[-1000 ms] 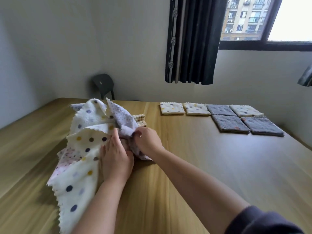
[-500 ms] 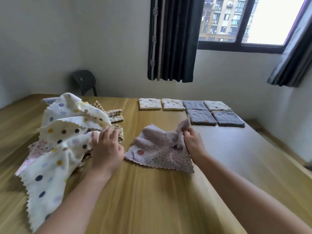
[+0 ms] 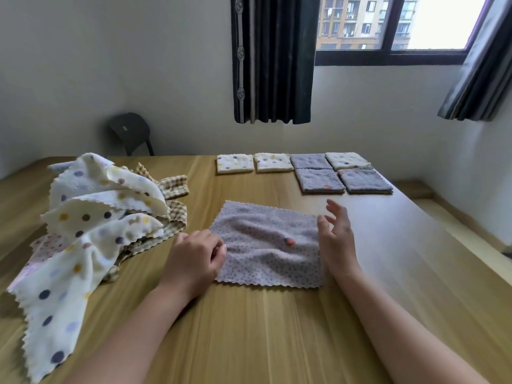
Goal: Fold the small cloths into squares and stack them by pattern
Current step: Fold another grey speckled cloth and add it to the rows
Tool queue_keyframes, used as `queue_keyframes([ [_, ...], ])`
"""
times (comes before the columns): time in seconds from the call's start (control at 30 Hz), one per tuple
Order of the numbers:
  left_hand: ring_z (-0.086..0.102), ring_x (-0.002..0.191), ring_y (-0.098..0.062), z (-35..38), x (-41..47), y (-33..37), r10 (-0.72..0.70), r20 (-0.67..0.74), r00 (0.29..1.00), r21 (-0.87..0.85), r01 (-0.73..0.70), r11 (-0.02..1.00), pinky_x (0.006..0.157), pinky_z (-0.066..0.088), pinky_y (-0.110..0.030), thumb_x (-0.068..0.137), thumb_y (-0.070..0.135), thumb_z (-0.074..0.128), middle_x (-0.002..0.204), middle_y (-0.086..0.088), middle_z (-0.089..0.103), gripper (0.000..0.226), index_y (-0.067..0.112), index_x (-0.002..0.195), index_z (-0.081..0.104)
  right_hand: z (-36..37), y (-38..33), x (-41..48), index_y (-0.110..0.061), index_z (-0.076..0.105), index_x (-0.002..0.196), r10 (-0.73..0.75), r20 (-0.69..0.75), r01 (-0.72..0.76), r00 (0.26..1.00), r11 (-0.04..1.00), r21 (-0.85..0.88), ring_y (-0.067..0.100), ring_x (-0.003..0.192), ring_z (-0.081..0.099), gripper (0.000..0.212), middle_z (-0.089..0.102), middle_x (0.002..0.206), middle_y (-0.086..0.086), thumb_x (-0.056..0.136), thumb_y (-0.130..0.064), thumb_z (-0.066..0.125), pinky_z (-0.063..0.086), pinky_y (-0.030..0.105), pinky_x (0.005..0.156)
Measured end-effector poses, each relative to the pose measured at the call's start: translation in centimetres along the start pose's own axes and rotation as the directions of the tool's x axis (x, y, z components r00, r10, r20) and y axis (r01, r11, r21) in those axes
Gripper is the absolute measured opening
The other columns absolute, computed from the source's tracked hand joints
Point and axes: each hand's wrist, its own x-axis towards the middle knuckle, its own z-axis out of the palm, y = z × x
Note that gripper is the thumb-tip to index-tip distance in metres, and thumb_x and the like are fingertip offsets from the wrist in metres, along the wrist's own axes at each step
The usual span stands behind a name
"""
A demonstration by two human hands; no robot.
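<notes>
- The grey dotted cloth [image 3: 267,245], pulled from the pile [image 3: 91,217] moments ago, now lies flat beside it on the tabletop [image 3: 277,342].
- Left hand [image 3: 194,259] fingers curled at its edge, right hand [image 3: 336,234] fingers spread apart; folding can begin.

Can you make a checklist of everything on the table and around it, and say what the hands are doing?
Surface: wooden table, bare at the near edge.
Job's things: grey dotted cloth spread flat, unfolded, between the hands; six folded squares at the far side, three cream spotted and three grey; a loose pile of unfolded cloths at the left, cream spotted over checked ones.
Clutter: nothing seen.
Grips: left hand at the cloth's left edge, fingers curled; whether it pinches the cloth cannot be told. Right hand open at the right edge.
Cables: nothing seen.
Surroundings: dark chair, dark curtain, window.
</notes>
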Motion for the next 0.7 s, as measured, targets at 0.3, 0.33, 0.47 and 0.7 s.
queue_keyframes([
  [0.3,0.012,0.144,0.001,0.1,0.1,0.1,0.163,0.438,0.884,-0.19,-0.087,0.978,0.118,0.007,-0.027,0.077,0.08,0.02,0.154,0.019,0.017,0.083,0.036,0.146,0.034,1.7,0.1,-1.6,-0.018,0.066,0.115,-0.274,0.568,0.548,0.776,0.738,-0.393,0.014,0.118,0.056,0.024,0.064,0.124,-0.005,0.097,-0.021,0.051,0.041,0.028,0.098],
  [0.33,0.001,0.144,0.003,0.4,0.0,0.1,0.147,0.502,0.852,-0.144,-0.085,0.986,0.116,-0.004,-0.025,0.071,0.087,0.01,0.153,0.022,0.004,0.093,0.038,0.149,0.023,1.8,0.2,-1.7,-0.019,0.062,0.123,-0.252,0.62,0.591,0.743,0.682,-0.431,0.011,0.129,0.046,0.029,0.056,0.135,-0.006,0.099,-0.025,0.048,0.032,0.027,0.105],
  [0.47,0.022,0.142,-0.003,-0.1,-0.4,0.2,0.15,0.385,0.911,-0.209,-0.072,0.975,0.118,0.014,-0.034,0.07,0.09,0.019,0.153,0.016,0.027,0.092,0.035,0.141,0.041,1.3,0.2,-1.8,-0.022,0.057,0.131,-0.253,0.591,0.578,0.766,0.673,-0.46,0.014,0.138,0.038,0.034,0.048,0.144,-0.007,0.101,-0.03,0.043,0.026,0.036,0.116],
  [0.7,0.051,0.077,-0.006,-0.5,-0.2,0.8,0.217,0.173,0.961,-0.312,-0.156,0.937,0.07,0.042,-0.025,0.087,0.038,0.059,0.082,0.016,0.053,0.013,0.025,0.083,0.061,0.9,-1.7,-5.5,-0.032,0.051,0.131,-0.341,0.648,0.675,0.681,0.634,-0.376,0.009,0.12,0.05,0.06,0.058,0.129,-0.012,0.081,-0.066,0.045,0.038,0.03,0.098],
])
